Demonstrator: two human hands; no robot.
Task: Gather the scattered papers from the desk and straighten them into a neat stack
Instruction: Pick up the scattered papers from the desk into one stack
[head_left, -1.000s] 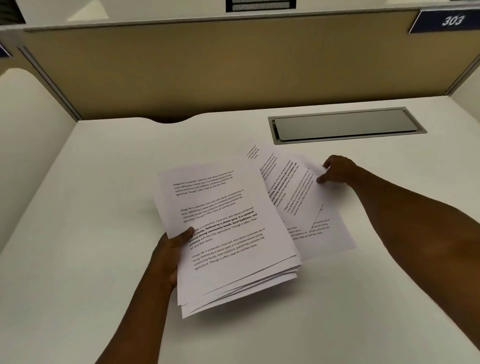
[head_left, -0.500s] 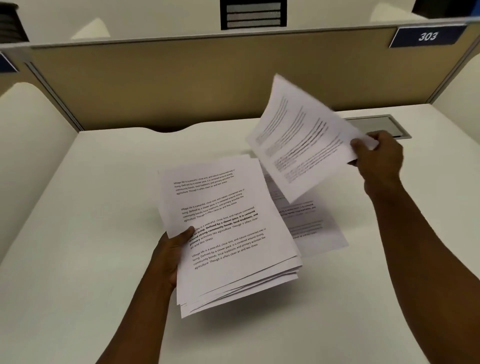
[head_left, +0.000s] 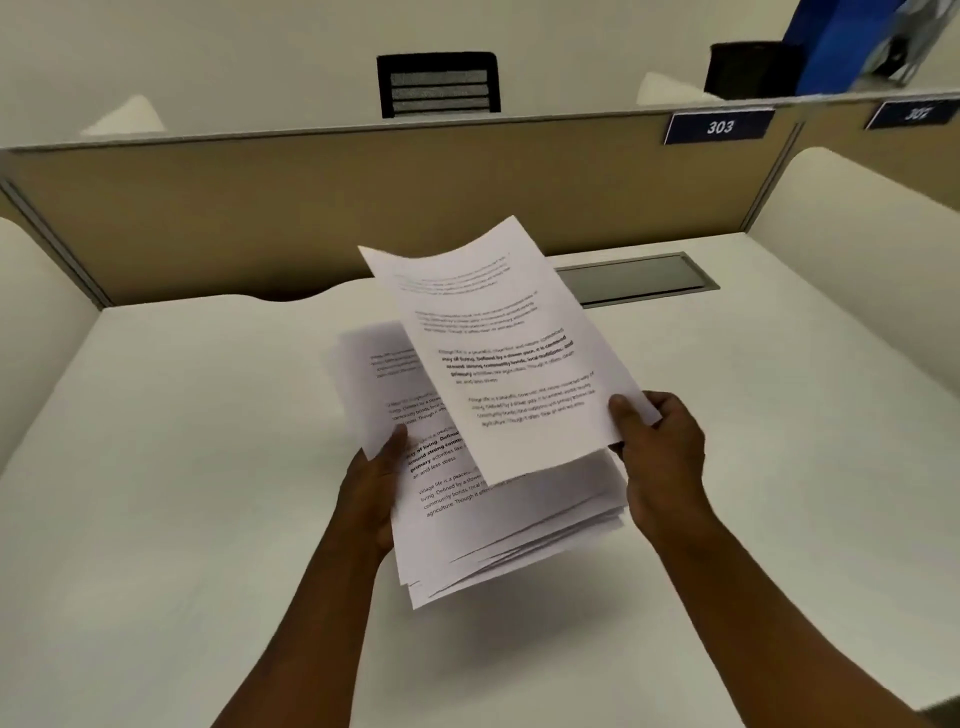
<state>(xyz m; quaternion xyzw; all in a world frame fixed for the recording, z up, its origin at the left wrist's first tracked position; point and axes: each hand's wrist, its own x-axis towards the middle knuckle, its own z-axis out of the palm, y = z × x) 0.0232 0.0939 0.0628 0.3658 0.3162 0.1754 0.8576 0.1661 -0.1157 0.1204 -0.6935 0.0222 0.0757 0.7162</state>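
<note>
Left hand (head_left: 376, 486) grips uneven paper stack (head_left: 498, 535) above counter (head_left: 182, 441), long axis running away from the person. Right hand (head_left: 660, 447) pinches one printed sheet (head_left: 498, 353), tilted up over stack, text blurred.

Both bare forearms reach forward from the bottom edge, converging toward the middle. The left hand (head_left: 371, 488) is raised above the desk, palm turned inward, thumb laid across the top of the stack (head_left: 498, 525) at its left edge, fingers hidden beneath. The right hand (head_left: 660, 447) sits slightly higher and farther forward, back of the hand toward the camera, thumb pressed on top of a sheet (head_left: 498, 343) near its right corner, fingers curled under it. The wrists stand apart, on either side of the papers.
</note>
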